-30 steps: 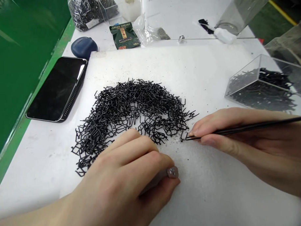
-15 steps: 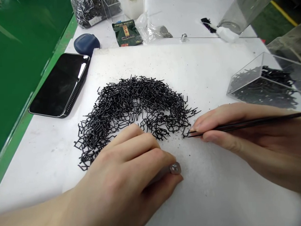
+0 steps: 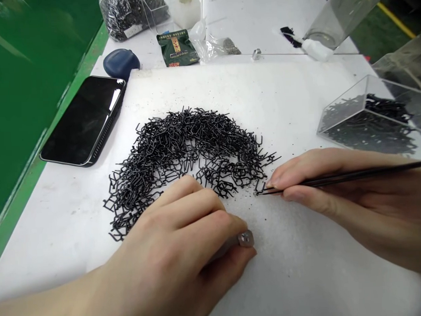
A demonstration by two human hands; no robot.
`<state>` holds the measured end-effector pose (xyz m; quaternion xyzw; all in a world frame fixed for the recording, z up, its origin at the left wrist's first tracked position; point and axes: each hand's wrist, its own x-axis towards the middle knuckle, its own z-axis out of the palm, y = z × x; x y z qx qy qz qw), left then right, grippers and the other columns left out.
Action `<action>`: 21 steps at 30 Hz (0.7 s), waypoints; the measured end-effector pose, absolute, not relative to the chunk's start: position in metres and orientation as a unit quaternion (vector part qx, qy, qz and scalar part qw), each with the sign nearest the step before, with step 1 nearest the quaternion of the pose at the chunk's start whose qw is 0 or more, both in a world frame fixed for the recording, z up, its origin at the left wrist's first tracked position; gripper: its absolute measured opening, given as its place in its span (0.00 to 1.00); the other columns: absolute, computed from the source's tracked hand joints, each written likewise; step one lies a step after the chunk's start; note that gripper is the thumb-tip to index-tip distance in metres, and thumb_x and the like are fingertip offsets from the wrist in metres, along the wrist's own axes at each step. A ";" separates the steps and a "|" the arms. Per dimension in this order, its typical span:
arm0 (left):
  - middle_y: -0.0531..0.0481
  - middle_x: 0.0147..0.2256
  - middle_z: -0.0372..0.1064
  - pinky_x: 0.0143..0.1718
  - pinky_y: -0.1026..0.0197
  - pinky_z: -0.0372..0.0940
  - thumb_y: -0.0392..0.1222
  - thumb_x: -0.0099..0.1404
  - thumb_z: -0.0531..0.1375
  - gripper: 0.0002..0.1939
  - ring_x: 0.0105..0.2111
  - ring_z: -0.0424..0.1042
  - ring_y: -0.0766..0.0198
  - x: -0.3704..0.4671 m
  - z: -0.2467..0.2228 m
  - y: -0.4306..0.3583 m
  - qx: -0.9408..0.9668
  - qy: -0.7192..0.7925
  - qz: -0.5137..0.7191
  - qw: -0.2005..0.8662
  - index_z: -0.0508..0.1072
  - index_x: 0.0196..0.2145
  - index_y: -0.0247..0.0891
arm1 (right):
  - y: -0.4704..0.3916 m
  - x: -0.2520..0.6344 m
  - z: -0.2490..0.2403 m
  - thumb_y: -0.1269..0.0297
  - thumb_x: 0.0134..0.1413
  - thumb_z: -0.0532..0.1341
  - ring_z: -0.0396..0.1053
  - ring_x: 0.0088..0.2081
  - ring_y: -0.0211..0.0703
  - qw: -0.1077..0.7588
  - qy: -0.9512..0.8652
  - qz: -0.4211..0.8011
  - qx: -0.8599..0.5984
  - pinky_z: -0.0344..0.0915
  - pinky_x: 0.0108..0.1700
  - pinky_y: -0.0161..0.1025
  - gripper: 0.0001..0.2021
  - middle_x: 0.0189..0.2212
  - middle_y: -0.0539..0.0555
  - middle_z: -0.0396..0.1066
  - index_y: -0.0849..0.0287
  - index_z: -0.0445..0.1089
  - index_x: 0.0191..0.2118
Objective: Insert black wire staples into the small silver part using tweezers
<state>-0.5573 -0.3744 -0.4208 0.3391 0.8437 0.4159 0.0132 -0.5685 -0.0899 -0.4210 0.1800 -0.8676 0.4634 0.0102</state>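
My left hand (image 3: 178,237) is closed around a small grey metal piece (image 3: 246,238), whose end with small holes pokes out between thumb and forefinger; the rest of it is hidden in the hand. In my right hand (image 3: 322,181) is a pair of black tweezers (image 3: 338,176), pointing left. Their tips reach a small bent black piece (image 3: 259,187) at the right edge of the heap; whether they grip it I cannot tell. A curved heap of small black bent pieces (image 3: 192,131) spreads across the white work surface (image 3: 297,265) beyond my left hand.
A phone (image 3: 85,121) and a dark blue case (image 3: 120,63) lie at the left. Behind are a green packet (image 3: 178,48), a clear bag (image 3: 213,45) and a bag of black pieces (image 3: 126,15). At right stands a clear box (image 3: 354,120) with black pieces.
Both hands have stayed almost in place. The tweezer tips look slightly farther apart beside the bent black piece, and the metal piece in my left hand has turned or shifted a little.
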 end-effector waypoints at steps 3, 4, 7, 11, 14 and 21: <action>0.56 0.33 0.74 0.42 0.59 0.67 0.34 0.83 0.65 0.14 0.34 0.69 0.66 -0.557 -0.421 -0.375 0.345 0.845 0.409 0.005 0.78 0.35 0.39 | -0.093 -0.570 -0.421 0.61 0.74 0.74 0.89 0.43 0.41 0.006 -0.867 0.463 0.185 0.86 0.46 0.30 0.06 0.43 0.39 0.90 0.35 0.85 0.46; 0.56 0.33 0.74 0.42 0.59 0.67 0.34 0.83 0.65 0.14 0.34 0.68 0.66 -0.557 -0.421 -0.375 0.345 0.845 0.409 0.004 0.78 0.35 0.39 | -0.093 -0.571 -0.421 0.61 0.74 0.74 0.89 0.43 0.41 0.007 -0.866 0.464 0.185 0.86 0.45 0.30 0.06 0.43 0.39 0.90 0.36 0.85 0.46; 0.56 0.32 0.73 0.41 0.60 0.66 0.34 0.82 0.65 0.14 0.34 0.68 0.65 -0.557 -0.421 -0.375 0.343 0.844 0.411 0.007 0.77 0.34 0.39 | -0.094 -0.572 -0.421 0.62 0.73 0.75 0.89 0.43 0.41 0.005 -0.866 0.466 0.183 0.86 0.45 0.30 0.07 0.42 0.39 0.90 0.36 0.85 0.46; 0.56 0.32 0.74 0.41 0.59 0.66 0.35 0.83 0.65 0.15 0.34 0.68 0.65 -0.558 -0.422 -0.374 0.345 0.845 0.408 0.011 0.77 0.34 0.39 | -0.093 -0.571 -0.421 0.62 0.73 0.75 0.89 0.43 0.40 -0.001 -0.859 0.479 0.180 0.86 0.46 0.29 0.07 0.42 0.38 0.89 0.35 0.85 0.47; 0.56 0.33 0.74 0.42 0.60 0.67 0.34 0.83 0.65 0.13 0.35 0.69 0.65 -0.558 -0.422 -0.374 0.340 0.846 0.410 0.014 0.78 0.35 0.38 | -0.091 -0.570 -0.422 0.61 0.73 0.75 0.89 0.43 0.39 -0.003 -0.860 0.480 0.176 0.85 0.45 0.28 0.07 0.42 0.38 0.89 0.35 0.85 0.47; 0.56 0.34 0.76 0.41 0.60 0.67 0.32 0.80 0.68 0.09 0.35 0.69 0.65 -0.558 -0.419 -0.374 0.330 0.842 0.425 0.032 0.80 0.38 0.39 | -0.093 -0.571 -0.421 0.61 0.72 0.76 0.89 0.42 0.43 -0.005 -0.860 0.480 0.172 0.87 0.44 0.32 0.07 0.42 0.40 0.89 0.36 0.86 0.45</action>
